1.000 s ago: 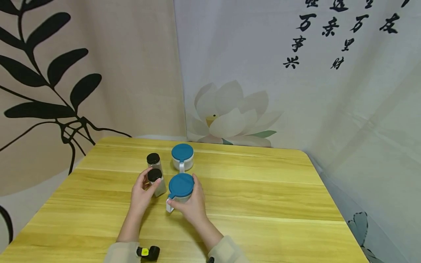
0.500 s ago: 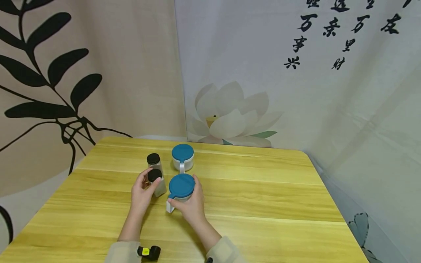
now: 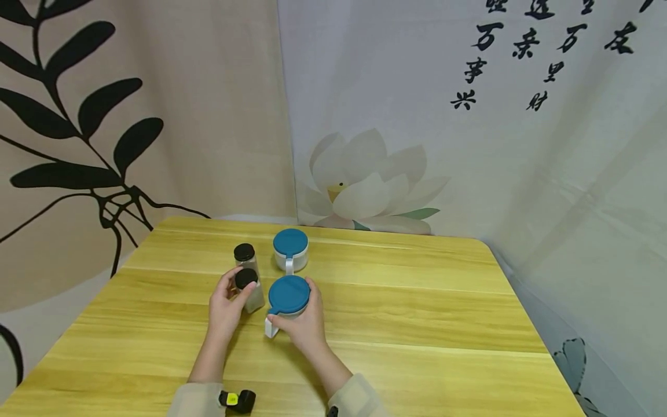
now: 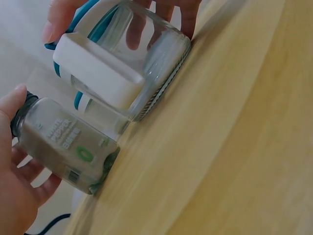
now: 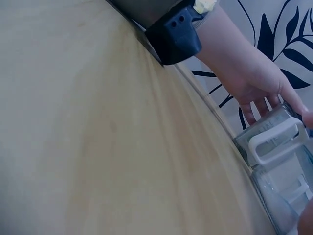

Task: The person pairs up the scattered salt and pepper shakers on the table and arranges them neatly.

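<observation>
My left hand (image 3: 223, 315) grips a small spice jar (image 3: 246, 279) by its black lid, thumb on the near side. In the left wrist view this glass jar has a printed label and its base is right at the tabletop. Beside it, my right hand (image 3: 306, 327) holds a glass seasoning jar (image 3: 289, 294) with a round blue lid, a white handle and some white content low inside. Its thumb lies by the handle and the fingers wrap the far side. Behind these stand a second black-lidded spice jar (image 3: 244, 252) and a second blue-lidded seasoning jar (image 3: 290, 242).
The wooden table (image 3: 443, 324) spreads widely to the right of the jars, its back edge meeting a printed curtain (image 3: 365, 87). A black wrist camera (image 3: 242, 401) sits at the left sleeve (image 3: 197, 399).
</observation>
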Tool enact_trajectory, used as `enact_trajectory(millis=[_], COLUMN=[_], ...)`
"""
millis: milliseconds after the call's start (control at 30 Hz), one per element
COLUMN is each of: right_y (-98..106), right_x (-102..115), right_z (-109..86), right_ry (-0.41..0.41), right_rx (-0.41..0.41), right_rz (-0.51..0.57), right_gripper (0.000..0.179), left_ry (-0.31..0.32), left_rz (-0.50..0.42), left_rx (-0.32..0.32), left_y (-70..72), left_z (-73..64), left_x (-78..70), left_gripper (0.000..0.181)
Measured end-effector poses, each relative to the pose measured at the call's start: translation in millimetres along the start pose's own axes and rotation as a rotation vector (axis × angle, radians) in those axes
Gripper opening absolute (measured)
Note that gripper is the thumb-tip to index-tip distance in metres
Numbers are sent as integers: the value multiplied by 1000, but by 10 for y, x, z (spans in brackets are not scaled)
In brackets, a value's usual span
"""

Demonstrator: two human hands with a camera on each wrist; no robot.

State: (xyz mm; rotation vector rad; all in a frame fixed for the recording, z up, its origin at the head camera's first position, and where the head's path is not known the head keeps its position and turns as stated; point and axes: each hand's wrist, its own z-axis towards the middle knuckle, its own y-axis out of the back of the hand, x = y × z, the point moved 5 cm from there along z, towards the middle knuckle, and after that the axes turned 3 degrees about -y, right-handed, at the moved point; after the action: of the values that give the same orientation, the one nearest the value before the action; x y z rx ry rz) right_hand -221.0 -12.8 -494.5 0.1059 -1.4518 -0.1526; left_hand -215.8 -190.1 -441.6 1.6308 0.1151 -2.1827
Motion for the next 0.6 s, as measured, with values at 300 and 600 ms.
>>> enact_trajectory(millis=[300, 600], right_y=[27, 79], right_x=[-40, -67], right_z=[74, 87], right_ry=[-16, -34], right_rx=[13, 57], right_rz=[11, 24], right_gripper=[106, 103], left_ry=[27, 7], left_rz=[27, 45], left_rx=[94, 132], left_y=[-14, -35], left_z=[92, 123], left_x=[294, 359], left_gripper=[49, 50])
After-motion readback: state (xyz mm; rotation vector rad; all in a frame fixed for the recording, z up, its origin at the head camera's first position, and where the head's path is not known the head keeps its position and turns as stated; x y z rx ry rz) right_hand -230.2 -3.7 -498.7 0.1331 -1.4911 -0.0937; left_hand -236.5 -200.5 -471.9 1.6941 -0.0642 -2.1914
